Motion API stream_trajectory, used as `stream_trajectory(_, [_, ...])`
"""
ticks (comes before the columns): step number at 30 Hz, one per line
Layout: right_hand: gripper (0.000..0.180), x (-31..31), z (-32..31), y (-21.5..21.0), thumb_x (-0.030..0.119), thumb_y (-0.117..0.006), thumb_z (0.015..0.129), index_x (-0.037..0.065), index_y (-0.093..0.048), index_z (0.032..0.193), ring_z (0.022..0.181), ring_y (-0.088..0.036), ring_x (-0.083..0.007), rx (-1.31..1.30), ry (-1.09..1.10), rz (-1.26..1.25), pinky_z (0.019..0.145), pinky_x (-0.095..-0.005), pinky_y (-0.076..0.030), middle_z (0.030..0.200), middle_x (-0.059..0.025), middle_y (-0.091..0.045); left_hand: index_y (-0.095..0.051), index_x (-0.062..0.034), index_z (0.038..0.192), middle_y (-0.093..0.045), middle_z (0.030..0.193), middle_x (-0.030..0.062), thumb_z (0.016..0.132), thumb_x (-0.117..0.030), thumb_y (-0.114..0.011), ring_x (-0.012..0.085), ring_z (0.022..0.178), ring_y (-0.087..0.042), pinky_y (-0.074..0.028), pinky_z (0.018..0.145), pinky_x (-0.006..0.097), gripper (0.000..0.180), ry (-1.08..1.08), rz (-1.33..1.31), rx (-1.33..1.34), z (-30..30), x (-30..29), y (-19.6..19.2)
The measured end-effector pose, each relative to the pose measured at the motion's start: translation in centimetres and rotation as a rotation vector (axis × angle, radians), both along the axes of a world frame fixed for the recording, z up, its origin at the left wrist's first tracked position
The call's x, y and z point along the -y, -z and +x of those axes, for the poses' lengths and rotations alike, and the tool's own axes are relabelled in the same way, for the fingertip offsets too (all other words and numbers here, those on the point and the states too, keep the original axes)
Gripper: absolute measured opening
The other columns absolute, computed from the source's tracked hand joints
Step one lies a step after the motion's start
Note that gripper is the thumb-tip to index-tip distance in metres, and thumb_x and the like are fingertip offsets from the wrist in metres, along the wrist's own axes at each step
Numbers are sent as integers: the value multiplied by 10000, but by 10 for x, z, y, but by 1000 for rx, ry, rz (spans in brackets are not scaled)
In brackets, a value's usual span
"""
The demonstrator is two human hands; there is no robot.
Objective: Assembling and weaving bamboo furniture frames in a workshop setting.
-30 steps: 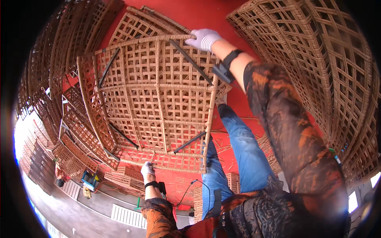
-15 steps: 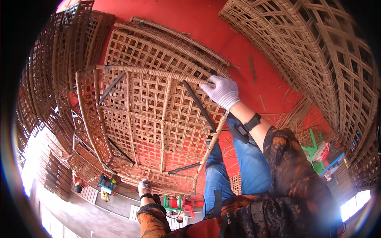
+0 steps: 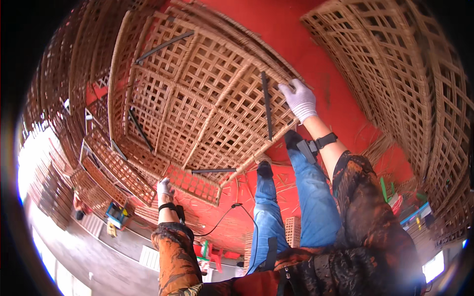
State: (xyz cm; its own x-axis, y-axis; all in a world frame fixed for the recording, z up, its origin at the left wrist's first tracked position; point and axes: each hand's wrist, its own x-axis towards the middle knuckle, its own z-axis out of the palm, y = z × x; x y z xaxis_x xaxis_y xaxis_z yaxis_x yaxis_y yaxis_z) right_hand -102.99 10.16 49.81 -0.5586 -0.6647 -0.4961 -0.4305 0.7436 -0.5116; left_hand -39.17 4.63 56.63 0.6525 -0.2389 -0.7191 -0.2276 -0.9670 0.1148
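A large woven rattan frame with a lattice bottom, a bound rim and raised sides is tilted in front of me. Dark straight bars cross its corners. My right hand, in a pale ribbed glove, is closed at its far right corner, thumb and fingers at the rim. The near left edge of the frame meets my left hand, also gloved; its fingers are curled there, partly hidden. Right behind the frame, similar woven panels lie stacked on the red floor.
Tall stacks of woven panels rise at the left and the right. Another lattice frame stands near my left hand. Loose strips litter the floor. A cable hangs near my legs. At far left are a blue box and a person.
The rattan frame has turned and shifted away from me, its left side swinging up. My right hand has moved right with its corner, and my left hand left and farther away.
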Motion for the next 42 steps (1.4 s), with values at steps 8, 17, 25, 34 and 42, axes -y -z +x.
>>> stream_trajectory(8, [635,-3,3,25,578,-567,811,25,-590,1121,1014,-601,-371,186,15,183,854,-415,-468,1052,-256,-627,-586,-219,1031,-529,846,-36,795,-262,-617,143,808,-492,-387,693,398,242,-78,27,-53,-21,-77,11])
stream_trajectory(17, [515,10,16,-46,575,-627,770,88,-671,931,761,-659,-308,-84,2,131,698,-393,-492,795,-152,-677,-544,-157,778,-471,634,-37,852,-228,-644,131,583,-439,-382,612,319,143,-481,-382,-38,3,-96,36])
stream_trajectory(25, [479,132,-26,-146,625,-547,783,167,-675,839,738,-656,-315,-347,-404,-55,659,-414,-520,779,-139,-672,-462,-155,701,-441,663,-5,848,-277,-514,147,616,-435,-390,607,345,198,-429,-273,-277,-124,-156,-17])
stream_trajectory(34, [211,353,48,-249,265,-624,825,58,-666,818,853,-635,-295,-82,-710,-1106,747,-369,-503,845,-137,-660,-577,-12,955,-621,971,101,813,-72,-532,253,922,-578,-450,925,354,161,-1129,-106,-885,-383,-225,-6])
stream_trajectory(42, [183,209,21,-180,234,-595,863,87,-677,935,900,-638,-274,-132,-445,-821,790,-351,-507,975,-99,-668,-483,-65,1186,-523,1165,58,820,-99,-573,223,1021,-549,-433,872,292,378,-617,-112,-1359,-416,-88,-95])
